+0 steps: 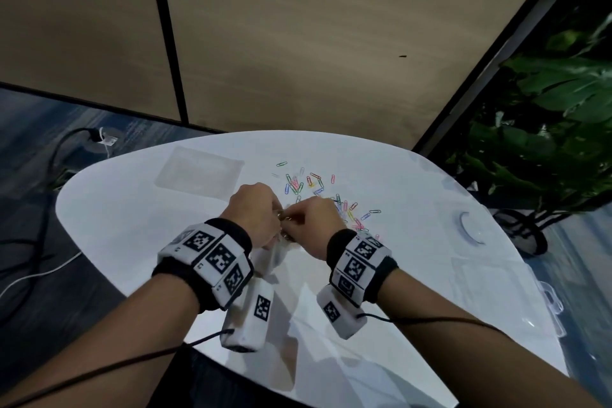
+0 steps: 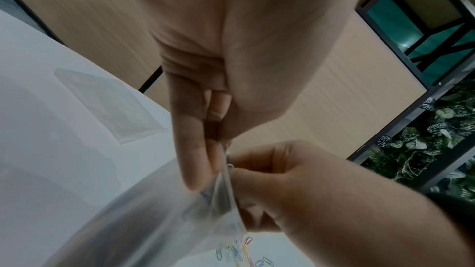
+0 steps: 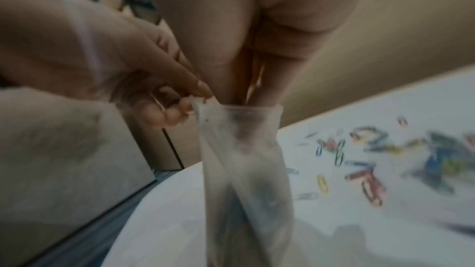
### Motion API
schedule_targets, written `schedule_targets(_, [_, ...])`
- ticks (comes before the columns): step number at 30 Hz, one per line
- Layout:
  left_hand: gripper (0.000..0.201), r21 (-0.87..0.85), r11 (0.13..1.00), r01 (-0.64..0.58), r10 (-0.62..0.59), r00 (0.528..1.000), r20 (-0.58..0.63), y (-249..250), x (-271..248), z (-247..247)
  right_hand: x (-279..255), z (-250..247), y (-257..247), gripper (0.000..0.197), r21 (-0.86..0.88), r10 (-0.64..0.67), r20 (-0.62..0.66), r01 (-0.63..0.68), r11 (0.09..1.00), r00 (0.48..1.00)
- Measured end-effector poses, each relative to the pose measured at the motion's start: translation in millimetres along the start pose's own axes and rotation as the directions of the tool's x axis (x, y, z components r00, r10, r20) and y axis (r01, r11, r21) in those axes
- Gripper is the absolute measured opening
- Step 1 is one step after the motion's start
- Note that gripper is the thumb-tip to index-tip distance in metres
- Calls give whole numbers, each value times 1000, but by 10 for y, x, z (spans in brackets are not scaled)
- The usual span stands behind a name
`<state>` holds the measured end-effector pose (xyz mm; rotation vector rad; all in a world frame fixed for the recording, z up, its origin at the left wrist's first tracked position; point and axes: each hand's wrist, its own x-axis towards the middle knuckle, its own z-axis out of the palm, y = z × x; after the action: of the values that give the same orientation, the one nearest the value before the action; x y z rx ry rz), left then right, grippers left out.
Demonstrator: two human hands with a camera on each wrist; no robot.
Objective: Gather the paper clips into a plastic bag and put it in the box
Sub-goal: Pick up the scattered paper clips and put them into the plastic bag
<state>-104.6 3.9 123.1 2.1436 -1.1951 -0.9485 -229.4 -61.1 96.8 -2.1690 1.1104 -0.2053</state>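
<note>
Right wrist view: my left hand (image 3: 144,96) pinches the plastic bag (image 3: 244,159) rim; right hand (image 3: 257,80) fingers reach inside.
Paper clips (image 1: 318,195): tabletop (image 1: 132,225), toward far edge beyond right hand.

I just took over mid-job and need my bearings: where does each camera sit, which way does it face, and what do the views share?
Head: worn on the head, looks forward and down at the white table; shows both forearms, left hand and right hand.
Left wrist: looks along the left hand's fingers at the plastic bag mouth; the right hand reaches in.
Right wrist: looks along the right hand's fingers, which reach into the bag's mouth; the left hand pinches its rim.
Shared: all three show the bag, both hands and loose paper clips.
</note>
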Motion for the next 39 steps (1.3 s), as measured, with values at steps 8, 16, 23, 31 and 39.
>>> schedule_targets(8, [25, 7, 1000, 15, -14, 1000, -22, -34, 13, -50, 6, -382, 105, 27, 363, 8, 47, -24, 931, 999])
schedule_targets(16, [28, 72, 997, 21, -21, 1000, -7, -85, 24, -90, 58, -515, 1783, 104, -344, 604, 46, -555, 757, 795])
schedule_targets(23, [29, 87, 996, 28, -27, 1000, -5, -84, 17, -98, 444, -159, 1450, 49, -393, 420, -82, -417, 820, 904])
schedule_targets(31, [24, 87, 996, 6, -5, 1000, -21, -90, 71, -56, 733, 7, 1409, 43, -532, 274, -38, -252, 809, 961])
schedule_targets(39, [22, 71, 997, 5, -4, 1000, -19, -76, 72, -48, 756, -50, 1406, 21, -392, 289, -133, -318, 863, 948])
